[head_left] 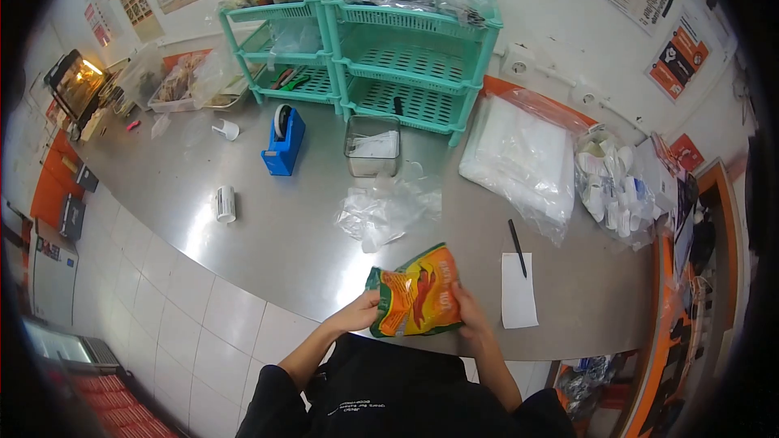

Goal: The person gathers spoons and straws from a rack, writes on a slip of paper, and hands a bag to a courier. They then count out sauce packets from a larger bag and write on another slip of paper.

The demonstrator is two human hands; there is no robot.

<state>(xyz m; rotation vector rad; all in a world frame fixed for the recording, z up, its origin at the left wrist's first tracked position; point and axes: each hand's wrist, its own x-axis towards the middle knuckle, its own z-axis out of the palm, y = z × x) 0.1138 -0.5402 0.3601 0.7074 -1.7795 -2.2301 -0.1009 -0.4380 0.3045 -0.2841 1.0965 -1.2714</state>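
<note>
Both hands hold an orange and green packet (pixel 418 292) just above the front edge of the steel table. My left hand (pixel 357 312) grips its left side, and my right hand (pixel 471 311) grips its right side, fingers partly hidden behind it. Beyond the packet lies a crumpled heap of clear plastic bags (pixel 377 211). To the right of my right hand, a white paper slip (pixel 519 296) rests on the table (pixel 600 292), with a black pen (pixel 517 247) across its top end.
A blue tape dispenser (pixel 283 142), a clear container (pixel 372 146) and a white roll (pixel 225 204) stand on the table. Green plastic shelves (pixel 406 65) are at the back. Clear-wrapped white sheets (pixel 523 154) and a bag of white rolls (pixel 614 186) lie at the right.
</note>
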